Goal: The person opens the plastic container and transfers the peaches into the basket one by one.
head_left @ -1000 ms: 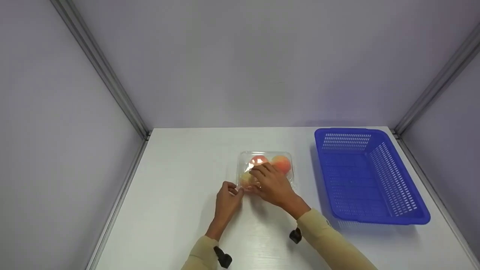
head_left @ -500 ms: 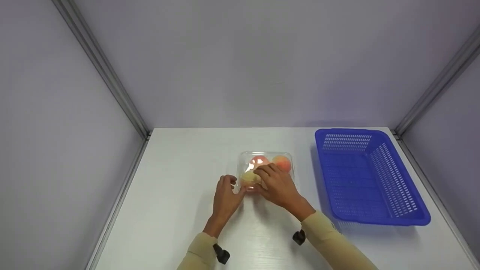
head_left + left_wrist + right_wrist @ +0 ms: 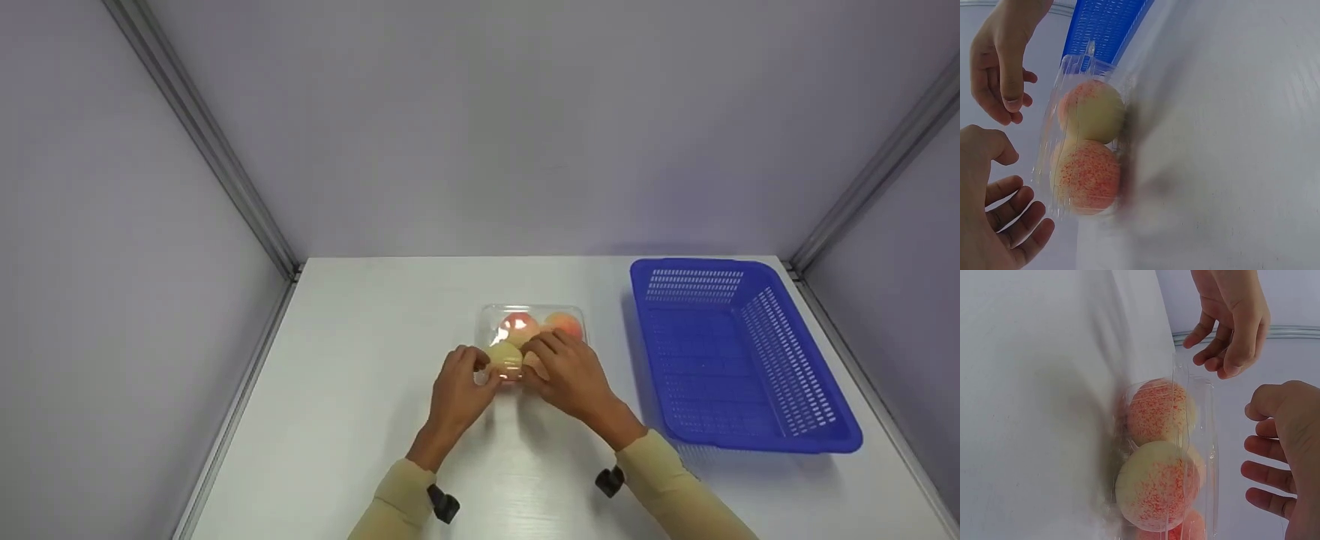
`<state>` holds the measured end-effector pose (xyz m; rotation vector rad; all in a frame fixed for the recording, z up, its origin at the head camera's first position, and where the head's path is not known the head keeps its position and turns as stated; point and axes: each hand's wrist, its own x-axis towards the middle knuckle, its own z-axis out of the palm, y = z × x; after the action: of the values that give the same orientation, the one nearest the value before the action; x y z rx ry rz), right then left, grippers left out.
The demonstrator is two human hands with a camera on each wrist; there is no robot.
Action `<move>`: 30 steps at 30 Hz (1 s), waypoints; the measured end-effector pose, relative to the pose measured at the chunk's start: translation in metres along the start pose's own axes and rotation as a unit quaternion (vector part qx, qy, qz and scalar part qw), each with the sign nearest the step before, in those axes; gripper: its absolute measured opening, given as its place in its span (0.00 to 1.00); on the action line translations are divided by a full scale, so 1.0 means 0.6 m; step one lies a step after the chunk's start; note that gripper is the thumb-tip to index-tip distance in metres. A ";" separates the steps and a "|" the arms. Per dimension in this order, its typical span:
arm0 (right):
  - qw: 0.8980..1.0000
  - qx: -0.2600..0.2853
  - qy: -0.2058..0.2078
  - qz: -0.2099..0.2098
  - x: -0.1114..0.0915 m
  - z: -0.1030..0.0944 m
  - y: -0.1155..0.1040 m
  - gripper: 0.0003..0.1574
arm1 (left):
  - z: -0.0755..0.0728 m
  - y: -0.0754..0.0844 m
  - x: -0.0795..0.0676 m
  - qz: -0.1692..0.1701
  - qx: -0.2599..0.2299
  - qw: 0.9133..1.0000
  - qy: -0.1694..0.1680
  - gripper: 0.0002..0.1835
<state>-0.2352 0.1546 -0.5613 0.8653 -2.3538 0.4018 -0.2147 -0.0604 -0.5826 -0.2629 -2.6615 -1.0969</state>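
Observation:
A clear plastic clamshell box (image 3: 489, 310) lies on the white table with several peaches (image 3: 519, 328) inside. They are red and pale yellow; two show through its near side in the left wrist view, one a red-speckled peach (image 3: 1086, 177). My left hand (image 3: 457, 386) hovers by the box's front left, its fingers loosely bent. At the front right is my right hand (image 3: 576, 375), hiding part of the box. In the wrist views, a gap separates both hands from the plastic box (image 3: 1209, 422), and neither holds anything. The fingers of both hands (image 3: 1266, 450) are relaxed.
A blue plastic basket (image 3: 712, 360) with slotted sides stands at the table's right. Grey-white panels (image 3: 480, 150) enclose the table (image 3: 367, 322) at the back and sides. A small black camera (image 3: 444, 505) sits on the left wrist, another (image 3: 610, 481) on the right.
My right hand has shifted right and slightly toward me, uncovering the front-left peach. The left hand has risen a little from the front left corner. The box and basket look unmoved.

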 end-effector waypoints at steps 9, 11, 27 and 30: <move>0.999 0.007 0.017 0.030 -0.014 -0.018 0.007 0.22 | 0.000 0.020 0.007 0.063 0.031 0.998 -0.005 0.11; 0.999 0.007 0.020 0.035 -0.018 -0.021 0.010 0.22 | 0.002 0.025 0.009 0.080 0.040 0.996 0.001 0.11; 0.990 0.038 0.090 0.103 -0.053 -0.034 0.042 0.19 | 0.027 0.057 0.026 0.174 0.066 0.983 0.011 0.07; 0.988 0.037 0.095 0.115 -0.059 -0.034 0.045 0.20 | 0.030 0.063 0.028 0.169 0.066 0.983 -0.006 0.07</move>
<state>-0.2227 0.2014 -0.5697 0.5617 -2.2781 0.6398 -0.2237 -0.0203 -0.5648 -0.6666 -2.5579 -0.8106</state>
